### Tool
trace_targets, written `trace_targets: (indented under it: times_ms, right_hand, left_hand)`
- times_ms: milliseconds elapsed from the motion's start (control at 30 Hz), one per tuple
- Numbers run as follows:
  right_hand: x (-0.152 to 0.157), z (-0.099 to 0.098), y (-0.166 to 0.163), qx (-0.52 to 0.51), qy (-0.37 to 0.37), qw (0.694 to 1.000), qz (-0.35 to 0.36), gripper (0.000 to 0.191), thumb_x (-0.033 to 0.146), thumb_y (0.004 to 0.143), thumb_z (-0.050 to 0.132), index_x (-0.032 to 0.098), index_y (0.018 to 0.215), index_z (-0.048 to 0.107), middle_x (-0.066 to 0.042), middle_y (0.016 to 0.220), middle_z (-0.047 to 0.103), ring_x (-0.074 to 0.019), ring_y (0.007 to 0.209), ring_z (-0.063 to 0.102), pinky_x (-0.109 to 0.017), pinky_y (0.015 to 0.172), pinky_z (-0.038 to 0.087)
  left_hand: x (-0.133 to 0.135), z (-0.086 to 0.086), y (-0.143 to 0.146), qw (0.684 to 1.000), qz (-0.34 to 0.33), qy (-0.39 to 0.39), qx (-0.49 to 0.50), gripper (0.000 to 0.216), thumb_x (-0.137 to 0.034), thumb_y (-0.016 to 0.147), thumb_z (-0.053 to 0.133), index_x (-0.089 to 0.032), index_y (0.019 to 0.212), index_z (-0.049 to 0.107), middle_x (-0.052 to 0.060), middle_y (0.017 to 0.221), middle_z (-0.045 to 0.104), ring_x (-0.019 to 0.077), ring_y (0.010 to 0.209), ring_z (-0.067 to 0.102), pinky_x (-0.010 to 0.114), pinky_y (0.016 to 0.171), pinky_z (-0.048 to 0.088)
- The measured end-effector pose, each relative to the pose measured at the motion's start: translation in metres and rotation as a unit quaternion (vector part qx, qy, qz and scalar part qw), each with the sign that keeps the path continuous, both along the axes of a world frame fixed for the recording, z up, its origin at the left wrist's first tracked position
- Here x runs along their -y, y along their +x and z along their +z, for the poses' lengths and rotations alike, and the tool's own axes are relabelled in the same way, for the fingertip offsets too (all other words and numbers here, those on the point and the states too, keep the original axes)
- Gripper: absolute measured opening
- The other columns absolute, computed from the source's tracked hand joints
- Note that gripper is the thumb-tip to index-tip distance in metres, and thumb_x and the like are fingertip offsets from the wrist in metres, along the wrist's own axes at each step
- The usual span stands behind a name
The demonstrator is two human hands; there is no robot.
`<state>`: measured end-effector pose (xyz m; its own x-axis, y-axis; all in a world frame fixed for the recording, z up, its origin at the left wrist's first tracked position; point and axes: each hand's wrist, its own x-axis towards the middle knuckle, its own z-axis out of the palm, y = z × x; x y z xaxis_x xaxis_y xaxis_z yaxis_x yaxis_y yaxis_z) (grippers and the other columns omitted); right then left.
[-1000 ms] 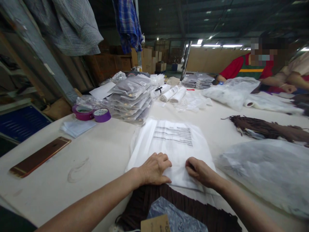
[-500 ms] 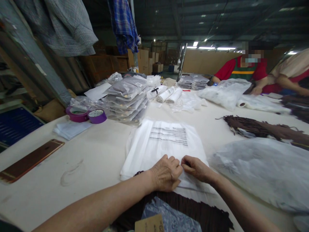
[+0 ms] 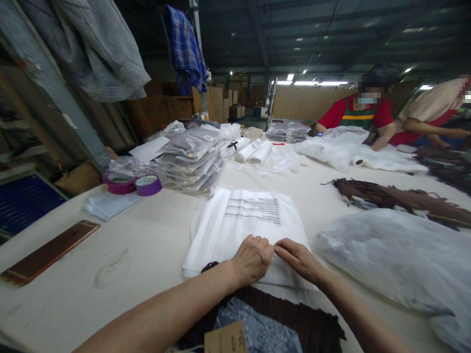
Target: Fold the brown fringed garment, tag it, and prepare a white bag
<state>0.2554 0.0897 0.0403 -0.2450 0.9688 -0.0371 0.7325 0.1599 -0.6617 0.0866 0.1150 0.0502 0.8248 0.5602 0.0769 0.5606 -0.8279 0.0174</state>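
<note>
Head view: left hand (image 3: 253, 259) and right hand (image 3: 299, 259) pinch white printed plastic bag (image 3: 243, 225)

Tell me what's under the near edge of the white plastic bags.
A dark brown pleated garment shows beneath the white plastic bags, where the left hand and right hand press. How far it extends underneath is hidden.

The bench (image 3: 154, 245) has a matt, cream, cloth-like top with faint scuffs. On it lies a stack of thin white plastic bags (image 3: 246, 225), smooth and softly glossy, printed with black lines. The dark brown pleated garment (image 3: 294, 318) is matt ribbed cloth, bearing a brown card tag (image 3: 225, 339). The phone (image 3: 49, 252) has a glossy copper-toned face. The two purple tape rolls (image 3: 134, 184) look shiny. The crumpled clear plastic bag (image 3: 397, 255) is filmy and glossy.
</note>
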Motion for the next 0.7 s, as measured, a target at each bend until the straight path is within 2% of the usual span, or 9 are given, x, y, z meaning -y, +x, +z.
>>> trace_targets:
  times_ms: [100, 200, 300, 367, 467, 600, 700]
  right_hand:
    - [0.016, -0.001, 0.004, 0.015, 0.044, 0.999, -0.017, 0.028, 0.042, 0.079, 0.050, 0.020, 0.093, 0.061, -0.007, 0.095, 0.064, -0.0195, 0.086, 0.058, -0.033, 0.078, 0.044]
    - [0.025, -0.008, 0.004, 0.044, 0.085, 0.994, -0.060, 0.020, 0.031, 0.080, 0.047, 0.020, 0.074, 0.062, -0.008, 0.081, 0.063, -0.0217, 0.078, 0.057, -0.036, 0.075, 0.042]
    - [0.026, -0.013, 0.001, 0.046, 0.110, 0.989, -0.091, 0.018, 0.025, 0.076, 0.051, 0.021, 0.059, 0.056, -0.004, 0.065, 0.059, -0.0186, 0.067, 0.054, -0.032, 0.067, 0.041]
    - [0.026, -0.013, -0.002, 0.038, 0.124, 0.986, -0.102, 0.016, 0.022, 0.071, 0.056, 0.021, 0.056, 0.053, -0.002, 0.062, 0.058, -0.0165, 0.063, 0.053, -0.030, 0.064, 0.040]
    - [0.025, -0.014, -0.004, 0.022, 0.140, 0.983, -0.116, 0.020, 0.017, 0.065, 0.061, 0.021, 0.051, 0.047, 0.001, 0.058, 0.055, -0.0141, 0.058, 0.051, -0.027, 0.058, 0.038]
    - [0.024, -0.017, -0.004, 0.002, 0.159, 0.976, -0.146, 0.023, 0.017, 0.063, 0.061, 0.023, 0.051, 0.042, 0.003, 0.052, 0.051, -0.0133, 0.051, 0.048, -0.026, 0.052, 0.037]
    - [0.033, -0.003, -0.008, -0.015, 0.179, 0.972, -0.151, 0.020, 0.023, 0.066, 0.060, 0.023, 0.055, 0.043, 0.001, 0.056, 0.054, -0.0154, 0.054, 0.052, -0.028, 0.053, 0.041]
  left_hand:
    - [-0.001, 0.000, -0.001, 1.000, 0.014, -0.005, 0.011, 0.014, -0.015, 0.086, 0.041, -0.013, 0.086, 0.055, 0.009, 0.084, 0.061, 0.0225, 0.081, 0.057, 0.035, 0.072, 0.044]
    - [-0.001, -0.001, -0.005, 0.999, 0.029, -0.012, 0.020, 0.014, -0.017, 0.087, 0.041, -0.013, 0.088, 0.055, 0.009, 0.086, 0.061, 0.0224, 0.082, 0.057, 0.036, 0.073, 0.042]
    - [-0.001, -0.002, -0.013, 0.999, 0.035, -0.026, 0.019, 0.017, -0.028, 0.085, 0.052, -0.014, 0.093, 0.056, 0.009, 0.092, 0.062, 0.0230, 0.087, 0.056, 0.036, 0.075, 0.041]
    - [-0.002, -0.004, -0.019, 0.998, 0.035, -0.041, 0.008, 0.014, -0.028, 0.083, 0.055, -0.015, 0.087, 0.059, 0.007, 0.091, 0.063, 0.0223, 0.087, 0.056, 0.034, 0.074, 0.040]
    - [-0.004, -0.007, -0.024, 0.996, 0.051, -0.069, -0.002, 0.016, -0.017, 0.084, 0.051, -0.015, 0.073, 0.062, 0.007, 0.083, 0.066, 0.0205, 0.083, 0.057, 0.033, 0.074, 0.039]
    - [-0.006, -0.007, -0.019, 0.989, 0.099, -0.113, 0.011, 0.011, -0.015, 0.080, 0.058, -0.014, 0.071, 0.064, 0.007, 0.078, 0.067, 0.0189, 0.079, 0.059, 0.031, 0.075, 0.041]
    - [-0.007, -0.002, -0.015, 0.979, 0.135, -0.151, 0.022, 0.009, -0.019, 0.077, 0.063, -0.014, 0.070, 0.064, 0.004, 0.077, 0.068, 0.0167, 0.077, 0.060, 0.030, 0.075, 0.044]
